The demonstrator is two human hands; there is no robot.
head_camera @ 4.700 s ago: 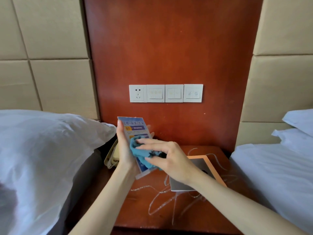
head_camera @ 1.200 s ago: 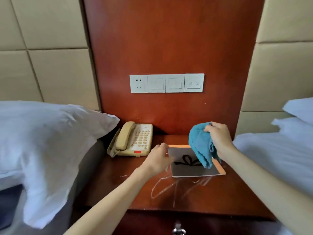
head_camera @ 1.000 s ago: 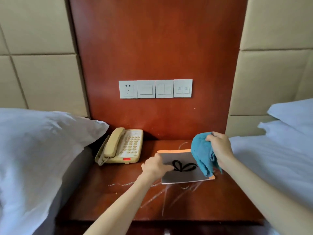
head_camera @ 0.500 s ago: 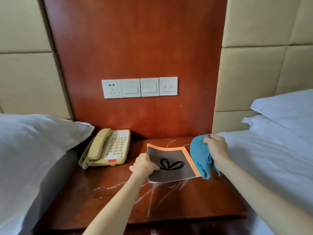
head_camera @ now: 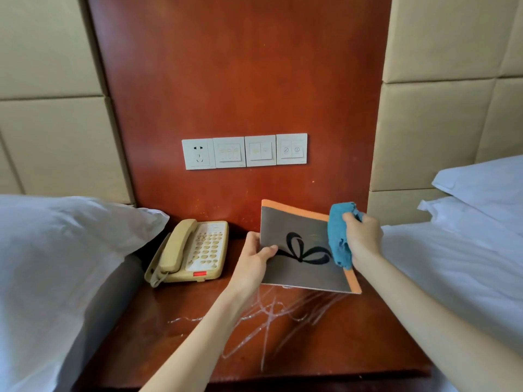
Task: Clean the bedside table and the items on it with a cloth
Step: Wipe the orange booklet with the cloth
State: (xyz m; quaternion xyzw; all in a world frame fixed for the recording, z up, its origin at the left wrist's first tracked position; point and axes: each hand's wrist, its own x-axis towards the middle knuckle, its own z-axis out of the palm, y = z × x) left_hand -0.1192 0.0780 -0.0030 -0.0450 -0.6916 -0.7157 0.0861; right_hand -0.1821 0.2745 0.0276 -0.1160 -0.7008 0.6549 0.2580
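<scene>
A grey card with an orange border and a black bow drawing [head_camera: 297,244] is lifted and tilted above the reddish wooden bedside table [head_camera: 325,343]. My left hand [head_camera: 254,261] grips the card's left edge. My right hand [head_camera: 363,236] holds a bunched blue cloth [head_camera: 338,236] pressed against the card's right side. A beige corded telephone [head_camera: 189,250] sits at the table's back left. White scratch marks run across the tabletop below the card.
A white pillow [head_camera: 56,250] on the left bed overhangs the table's left edge. White bedding [head_camera: 458,264] borders the right side. A row of a socket and switches [head_camera: 244,151] is on the wooden wall panel behind.
My left hand has lifted the card off the table and tilted it up. My right hand brought the cloth onto its right side. Earlier I was wiping a blue leaflet, which is gone from view.
</scene>
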